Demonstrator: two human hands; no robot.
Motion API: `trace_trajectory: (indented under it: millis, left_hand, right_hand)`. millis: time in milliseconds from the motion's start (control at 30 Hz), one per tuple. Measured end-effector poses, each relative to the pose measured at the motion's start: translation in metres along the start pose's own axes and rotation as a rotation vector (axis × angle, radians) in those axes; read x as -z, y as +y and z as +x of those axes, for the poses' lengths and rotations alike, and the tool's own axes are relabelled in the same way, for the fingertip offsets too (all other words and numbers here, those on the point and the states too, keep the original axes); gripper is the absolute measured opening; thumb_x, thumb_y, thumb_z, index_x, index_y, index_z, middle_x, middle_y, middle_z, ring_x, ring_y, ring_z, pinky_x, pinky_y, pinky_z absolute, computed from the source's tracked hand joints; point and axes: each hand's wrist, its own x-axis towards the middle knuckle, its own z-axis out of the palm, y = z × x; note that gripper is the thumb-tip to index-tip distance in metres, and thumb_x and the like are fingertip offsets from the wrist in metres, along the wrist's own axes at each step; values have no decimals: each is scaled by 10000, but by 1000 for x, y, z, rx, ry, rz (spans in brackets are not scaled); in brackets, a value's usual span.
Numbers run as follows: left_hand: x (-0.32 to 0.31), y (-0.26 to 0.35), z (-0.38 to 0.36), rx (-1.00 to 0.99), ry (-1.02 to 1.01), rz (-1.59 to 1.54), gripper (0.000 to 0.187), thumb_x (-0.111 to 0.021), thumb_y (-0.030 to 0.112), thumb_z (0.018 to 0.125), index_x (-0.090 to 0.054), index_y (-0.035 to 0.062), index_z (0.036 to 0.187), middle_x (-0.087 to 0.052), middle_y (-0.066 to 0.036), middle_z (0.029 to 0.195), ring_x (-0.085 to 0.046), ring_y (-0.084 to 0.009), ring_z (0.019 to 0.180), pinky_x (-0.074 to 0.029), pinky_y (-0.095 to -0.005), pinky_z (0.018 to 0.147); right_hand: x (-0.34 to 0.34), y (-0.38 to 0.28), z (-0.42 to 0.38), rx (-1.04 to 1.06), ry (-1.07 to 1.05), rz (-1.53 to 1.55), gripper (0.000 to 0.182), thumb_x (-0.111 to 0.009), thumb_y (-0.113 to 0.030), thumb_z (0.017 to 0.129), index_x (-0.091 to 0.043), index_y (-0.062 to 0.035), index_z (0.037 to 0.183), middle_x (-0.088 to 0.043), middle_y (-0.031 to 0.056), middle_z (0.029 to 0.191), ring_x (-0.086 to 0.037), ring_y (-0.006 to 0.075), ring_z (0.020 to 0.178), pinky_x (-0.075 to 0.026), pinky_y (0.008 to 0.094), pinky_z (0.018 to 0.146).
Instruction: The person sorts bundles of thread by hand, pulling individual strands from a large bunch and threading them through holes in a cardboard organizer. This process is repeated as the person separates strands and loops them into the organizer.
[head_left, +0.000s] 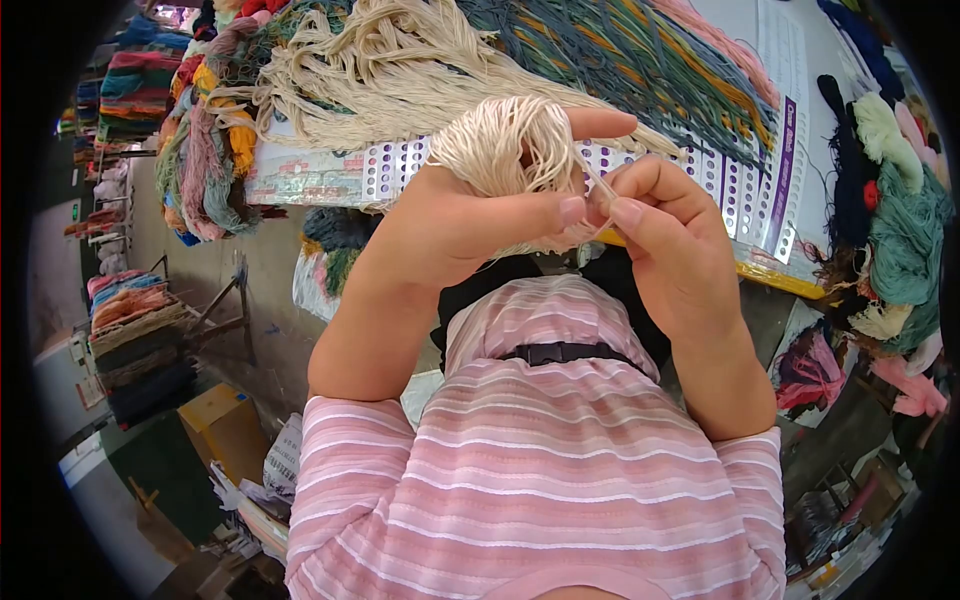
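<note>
A looped bundle of cream thread (500,145) hangs over my left hand (470,215), whose fingers are wrapped in it with the index finger sticking out to the right. My right hand (665,215) is closed in a pinch beside the left thumb. A few strands (600,185) run from the bundle into that pinch. Both hands are held above the table's near edge, in front of my body. Behind them a large pile of cream thread (360,65) lies spread on the table.
Blue, green and yellow threads (620,70) cover the table's back. Under them lie white cards with punched holes (780,190). Coloured skeins (205,150) hang at the left edge, more teal and cream skeins (905,235) at the right. A cardboard box (222,425) stands on the floor at left.
</note>
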Motion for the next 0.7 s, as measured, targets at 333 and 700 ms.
trace_trajectory:
  millis: [333,700]
  left_hand:
    - [6,-2,6,4,20,-29,615,-676,41,758,-404,-93,1293,-595,-29,745,-539,-69,630,-429,-208,579]
    - [10,-5,7,-7,5,-71,608,-674,59,784,-391,-91,1300,-593,-39,737,-537,-67,583,-432,-189,535]
  right_hand:
    - [-8,-15,2,-97,84,-219,106,-594,-78,845,-590,8,905,-515,-45,659,-420,18,578,-328,169,531]
    - [-6,-10,-3,-46,74,-344,70,-628,-70,818,-600,-6,827,-484,-85,629,-350,-24,536,-248,163,471]
